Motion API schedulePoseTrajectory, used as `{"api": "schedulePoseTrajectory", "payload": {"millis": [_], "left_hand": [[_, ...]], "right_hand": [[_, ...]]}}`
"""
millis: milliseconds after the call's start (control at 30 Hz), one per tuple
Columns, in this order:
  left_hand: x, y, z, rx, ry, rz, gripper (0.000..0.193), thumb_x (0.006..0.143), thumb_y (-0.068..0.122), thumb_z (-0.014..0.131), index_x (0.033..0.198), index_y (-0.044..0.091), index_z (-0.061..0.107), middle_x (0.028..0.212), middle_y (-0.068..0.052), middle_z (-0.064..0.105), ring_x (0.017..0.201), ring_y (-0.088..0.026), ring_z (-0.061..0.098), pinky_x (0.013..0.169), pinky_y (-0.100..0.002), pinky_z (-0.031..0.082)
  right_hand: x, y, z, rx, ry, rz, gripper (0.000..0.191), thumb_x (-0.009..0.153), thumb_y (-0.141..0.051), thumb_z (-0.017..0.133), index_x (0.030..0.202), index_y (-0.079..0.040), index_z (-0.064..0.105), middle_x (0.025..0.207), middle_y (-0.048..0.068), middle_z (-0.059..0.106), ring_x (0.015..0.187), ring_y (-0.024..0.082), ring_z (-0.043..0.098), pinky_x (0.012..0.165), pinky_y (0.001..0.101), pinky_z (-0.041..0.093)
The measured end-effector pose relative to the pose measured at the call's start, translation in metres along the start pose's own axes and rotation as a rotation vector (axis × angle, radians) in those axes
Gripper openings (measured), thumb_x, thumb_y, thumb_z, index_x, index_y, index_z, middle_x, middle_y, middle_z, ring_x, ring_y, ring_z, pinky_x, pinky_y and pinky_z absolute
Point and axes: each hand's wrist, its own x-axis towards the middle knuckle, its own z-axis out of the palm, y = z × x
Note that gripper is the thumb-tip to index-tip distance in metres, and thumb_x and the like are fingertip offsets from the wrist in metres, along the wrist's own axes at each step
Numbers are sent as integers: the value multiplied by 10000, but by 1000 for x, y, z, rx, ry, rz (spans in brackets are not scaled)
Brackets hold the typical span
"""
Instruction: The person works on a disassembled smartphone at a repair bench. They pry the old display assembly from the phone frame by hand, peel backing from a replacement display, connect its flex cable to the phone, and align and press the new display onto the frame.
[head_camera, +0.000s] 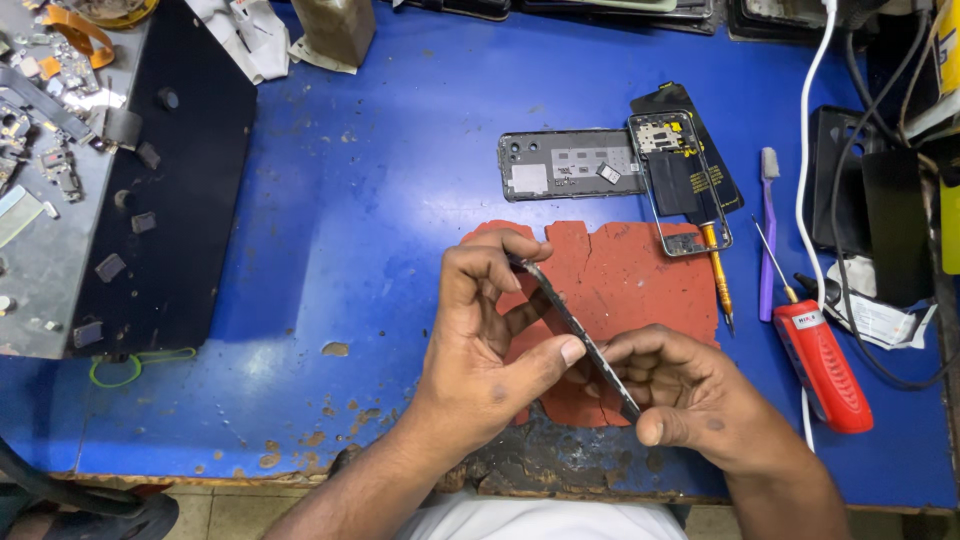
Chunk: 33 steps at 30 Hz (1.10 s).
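Dark phone frame pinched by both hands.

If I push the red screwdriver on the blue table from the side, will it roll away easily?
Probably only a little: the red screwdriver has a flattish, blocky handle, so it should slide or rock rather than roll. Its thin shaft looks light. The cables beside it could also stop it.

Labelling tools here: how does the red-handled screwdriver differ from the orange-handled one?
The red-handled screwdriver has a thick, bulky handle; the orange-handled screwdriver is slim, pen-like. The red one lies clear on the blue table; the orange one's upper end sits under the phone frame. Both lie untouched, right of the hands.
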Motion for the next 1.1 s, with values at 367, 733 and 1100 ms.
{"api": "schedulePoseTrajectory", "payload": {"millis": [367, 733, 1100], "left_hand": [[-2, 5, -1, 85, 4, 40, 596, 920, 21, 790, 1306, 172, 362, 1499, -110, 347, 1523, -246, 349, 1171, -484, 507], [-3, 6, -7, 108, -33, 85, 548, 938, 25, 792, 1243, 165, 360, 1396, -102, 381, 1482, -235, 355, 1223, -468, 490], [0, 8, -4, -26, 14, 25, 545, 895, -34, 706, 1246, 143, 329, 1469, -135, 367, 1482, -237, 360, 1164, -452, 455]], "right_hand": [[0, -1, 0, -5, -32, -2, 675, 754, -198, 911, 1304, 49, 607, 1281, 185, 708, 1200, 304, 677, 1043, 480, 532], [0, -4, 6, 12, -68, -12, 653, 783, -192, 898, 1316, 37, 597, 1353, 179, 673, 1276, 309, 640, 1106, 494, 497], [-1, -7, 8, 2, -27, 10, 681, 796, -225, 891, 1322, 80, 587, 1175, 211, 716, 1104, 293, 699, 971, 433, 557]]}}
